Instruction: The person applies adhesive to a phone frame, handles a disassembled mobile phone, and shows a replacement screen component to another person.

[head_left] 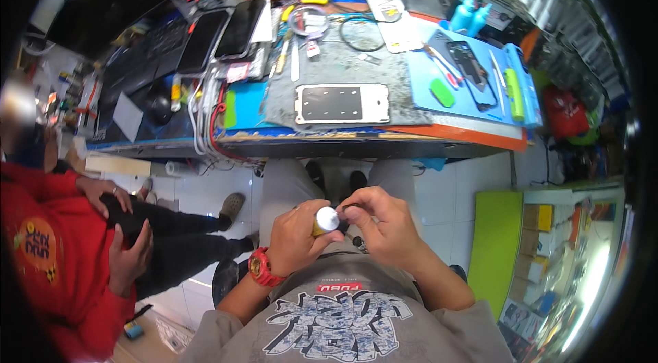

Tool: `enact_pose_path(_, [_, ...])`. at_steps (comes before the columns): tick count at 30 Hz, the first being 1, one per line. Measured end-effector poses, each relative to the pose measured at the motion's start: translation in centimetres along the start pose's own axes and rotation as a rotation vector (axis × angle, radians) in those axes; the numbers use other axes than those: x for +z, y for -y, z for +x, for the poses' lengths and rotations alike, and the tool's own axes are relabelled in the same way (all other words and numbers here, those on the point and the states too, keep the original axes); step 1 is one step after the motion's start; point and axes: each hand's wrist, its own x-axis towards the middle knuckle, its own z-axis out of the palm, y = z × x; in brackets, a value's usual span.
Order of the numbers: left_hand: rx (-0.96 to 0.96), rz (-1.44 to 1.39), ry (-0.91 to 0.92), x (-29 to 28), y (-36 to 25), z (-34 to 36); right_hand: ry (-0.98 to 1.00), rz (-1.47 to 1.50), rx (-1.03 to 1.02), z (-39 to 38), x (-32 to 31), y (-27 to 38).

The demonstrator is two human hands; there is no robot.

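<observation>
Above my lap, my left hand [293, 236] is closed round a small white-topped bottle or tube [325, 219] with a yellowish side. Just to its right, my right hand [384, 224] has thumb and fingers pinched on a small dark piece [351, 209], too small to name, beside the bottle's top. On the bench beyond, a phone part with a white frame and black centre [341, 103] lies flat on a grey mat [277, 109].
A co-worker in red [75, 253] sits at left, hands [127, 246] on a dark object. The bench holds two phones [233, 31], a keyboard [154, 48], cables [205, 123], and a blue mat [425, 96] with tools and blue bottles [466, 17]. A lit display case [555, 274] stands right.
</observation>
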Motion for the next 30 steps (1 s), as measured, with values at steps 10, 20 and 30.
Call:
enact_pose_path(10, [0.055,0.084,-0.012,-0.2,-0.5,0.3,0.159,-0.344,-0.188,1.1,-0.2,0.2])
enact_pose_path(20, [-0.181,-0.768,-0.19,3.8,-0.8,1.1,-0.052,0.145,0.014,-2.9,0.9,-4.2])
enact_pose_path(30, [-0.273,-1.286,-0.207,6.9,-4.1,3.9,-0.003,-0.28,-0.139,-4.8,-0.7,-5.8])
